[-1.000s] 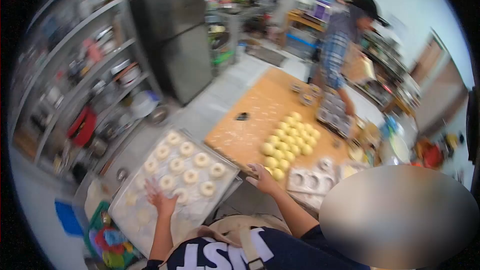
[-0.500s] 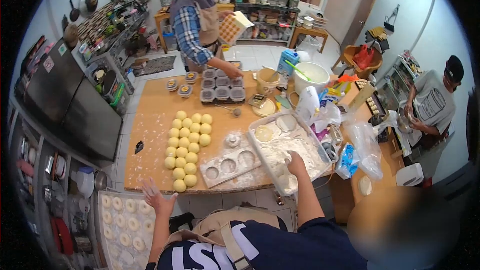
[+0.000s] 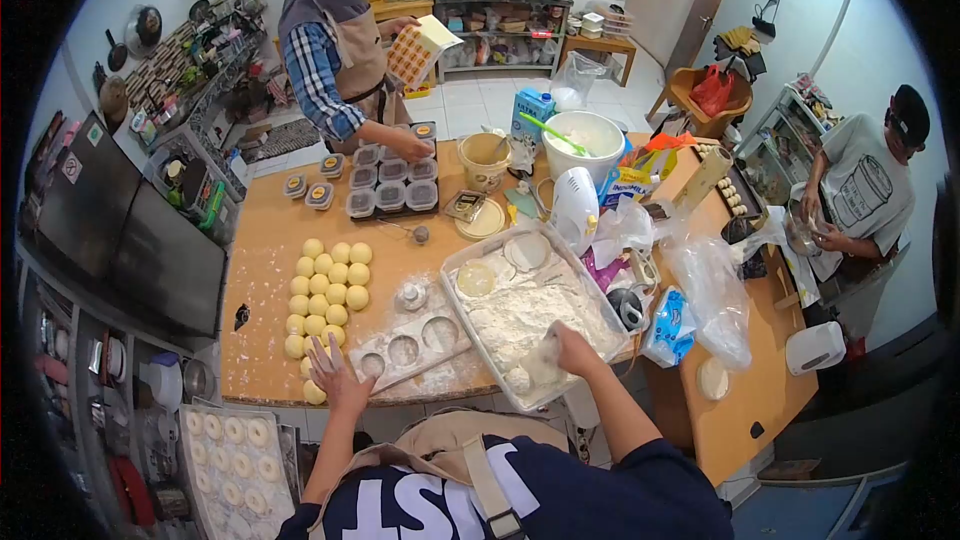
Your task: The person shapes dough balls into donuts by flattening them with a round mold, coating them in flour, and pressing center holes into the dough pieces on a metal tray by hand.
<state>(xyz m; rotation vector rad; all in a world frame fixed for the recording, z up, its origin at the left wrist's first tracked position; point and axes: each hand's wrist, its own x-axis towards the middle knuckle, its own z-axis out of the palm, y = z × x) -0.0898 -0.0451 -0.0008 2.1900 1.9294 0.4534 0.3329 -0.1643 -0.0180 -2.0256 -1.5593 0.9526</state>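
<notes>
My left hand (image 3: 340, 378) is open, fingers spread, at the near end of the yellow dough balls (image 3: 318, 307) set in rows on the table. Beside it lies a white board with round hollows (image 3: 421, 345), dusted with flour. A flour-covered, knobbed round piece (image 3: 410, 295) sits just behind that board. My right hand (image 3: 574, 351) points down into the near right part of a plastic tub (image 3: 462, 312) of flour (image 3: 530, 310). Its fingers are smeared by motion and flour. A floured dough ball (image 3: 518, 378) lies close to it, and two flat discs rest in the tub's far end.
Ringed dough pieces fill a tray (image 3: 232, 460) at lower left. Across the table, a co-worker (image 3: 345, 60) reaches over lidded cups (image 3: 392, 180). A hand mixer (image 3: 575, 208), white bucket (image 3: 583, 152) and plastic bags (image 3: 705, 285) crowd the right. Another person (image 3: 860, 190) works far right.
My left hand has moved right, to the dough balls. My right hand has shifted lower in the tub, stirring up flour. The view has turned somewhat to the right.
</notes>
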